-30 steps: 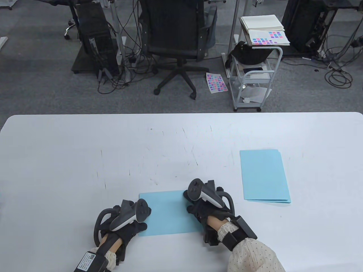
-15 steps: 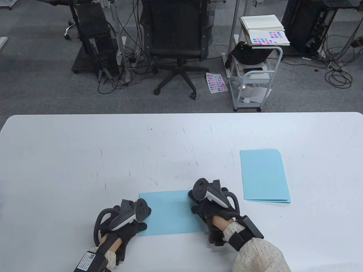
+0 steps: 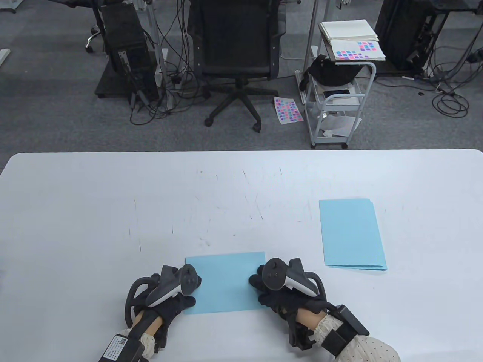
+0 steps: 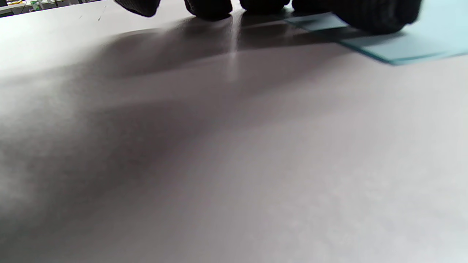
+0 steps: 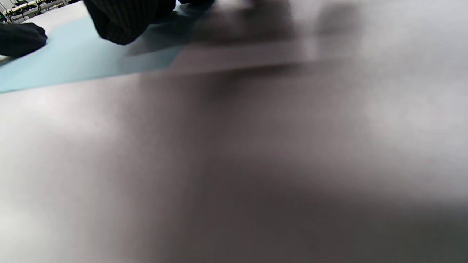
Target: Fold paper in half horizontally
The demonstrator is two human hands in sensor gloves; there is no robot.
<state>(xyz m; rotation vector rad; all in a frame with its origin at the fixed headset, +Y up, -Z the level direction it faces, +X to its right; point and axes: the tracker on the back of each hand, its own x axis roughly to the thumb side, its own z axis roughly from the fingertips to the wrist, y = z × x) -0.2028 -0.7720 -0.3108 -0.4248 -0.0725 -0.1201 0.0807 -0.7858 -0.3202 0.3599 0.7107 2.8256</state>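
The blue paper (image 3: 226, 283) lies flat on the white table (image 3: 241, 188), near the edge where the person stands, and to the near left of the stack of blue sheets (image 3: 353, 233), well apart from it. It looks already folded: it is about half the size of those sheets, though I cannot tell on which side the crease is.

In the last second the right hand (image 3: 281, 292) slid along the paper's right edge, from the far corner toward the near one, and that far corner is now uncovered. I judge this is a pressing stroke, so the fold is nearly finished. The paper itself did not move.

Its long axis runs left to right, toward the stack, almost parallel with the table's near edge, and the short sides point away from the person.

The left hand (image 3: 169, 294) has stayed on the left edge, fingers (image 4: 369, 16) flat and pressing the paper. The right hand rests on the right edge with fingers lowered, gripping nothing.
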